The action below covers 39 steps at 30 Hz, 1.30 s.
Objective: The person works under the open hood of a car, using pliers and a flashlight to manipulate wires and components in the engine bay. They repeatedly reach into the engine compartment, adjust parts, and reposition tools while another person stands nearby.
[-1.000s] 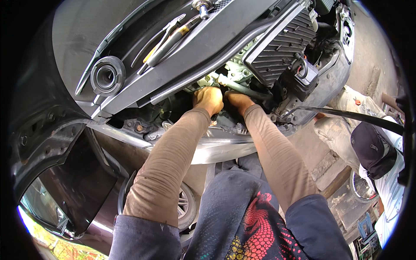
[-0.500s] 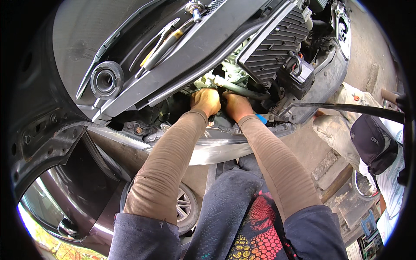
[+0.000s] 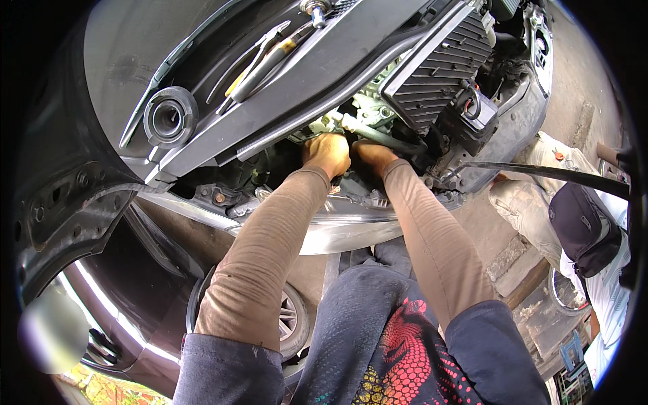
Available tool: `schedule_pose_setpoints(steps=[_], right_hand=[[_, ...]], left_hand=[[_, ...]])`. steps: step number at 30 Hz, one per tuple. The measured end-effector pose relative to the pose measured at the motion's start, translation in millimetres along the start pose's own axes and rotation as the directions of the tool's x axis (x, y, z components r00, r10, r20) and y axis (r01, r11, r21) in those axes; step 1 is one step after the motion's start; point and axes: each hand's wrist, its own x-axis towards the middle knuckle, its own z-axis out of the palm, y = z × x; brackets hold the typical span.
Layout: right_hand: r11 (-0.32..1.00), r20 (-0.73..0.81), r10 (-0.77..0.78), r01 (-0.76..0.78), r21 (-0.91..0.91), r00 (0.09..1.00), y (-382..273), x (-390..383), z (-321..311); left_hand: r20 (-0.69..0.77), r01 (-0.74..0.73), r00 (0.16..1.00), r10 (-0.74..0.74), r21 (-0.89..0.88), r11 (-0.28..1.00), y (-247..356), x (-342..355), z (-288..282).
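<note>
Deep in a car's engine bay, my left hand [image 3: 327,154] is curled closed beneath a pale metal fitting [image 3: 331,121] and a grey hose [image 3: 378,136]; whatever it grips is hidden. Just to its right, my right hand [image 3: 373,155] reaches in beside the hose, its fingertips out of sight. Above them, a long black plastic trim [image 3: 304,81] runs diagonally. Pliers with yellow and grey handles [image 3: 266,64], a small metal bulb-like part [image 3: 315,17] and a round black rubber piece [image 3: 170,118] lie along the top of the car.
A ribbed black housing [image 3: 439,74] and battery-like box [image 3: 472,118] sit at right. A black bar [image 3: 553,174] crosses toward a person [image 3: 533,202] in pale trousers with a black bag. Dark panelled bodywork [image 3: 74,196] fills the left; a wheel [image 3: 290,317] shows below.
My hands remain at the same spot with small shifts. A blue object seen by my right wrist half a second ago is hidden now. The view has wobbled slightly.
</note>
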Motion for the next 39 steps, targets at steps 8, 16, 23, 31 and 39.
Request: schedule_pose_setpoints(steps=[8, 16, 23, 31, 39], right_hand=[[0.894, -0.202, 0.005, -0.095, -0.439, 0.979, -21.1, -42.9, -6.0], [0.971, -0.226, -0.078, 0.023, -0.238, 0.971, -36.0, -62.3, -16.4], [0.977, -0.191, -0.101, 0.061, -0.206, 0.976, -38.2, -67.3, -19.0], [0.995, -0.037, 0.001, -0.005, -0.104, 0.999, -20.4, -23.0, -10.1], [0.948, -0.177, 0.119, -0.165, -0.271, 0.977, -20.2, -36.1, -9.7]], left_hand=[[0.012, 0.043, 0.999, -0.044, 0.01, 0.999, 0.7, 7.9, 8.0], [-0.009, 0.032, 0.999, -0.032, 0.029, 0.999, 0.4, 8.6, 10.1], [-0.061, -0.007, 0.998, 0.007, 0.002, 1.0, -3.6, 10.1, 15.0], [-0.035, -0.008, 0.999, 0.007, -0.006, 1.0, 0.9, -2.8, -1.3], [-0.033, -0.034, 0.999, 0.031, -0.091, 0.995, -1.6, 4.0, 7.4]])
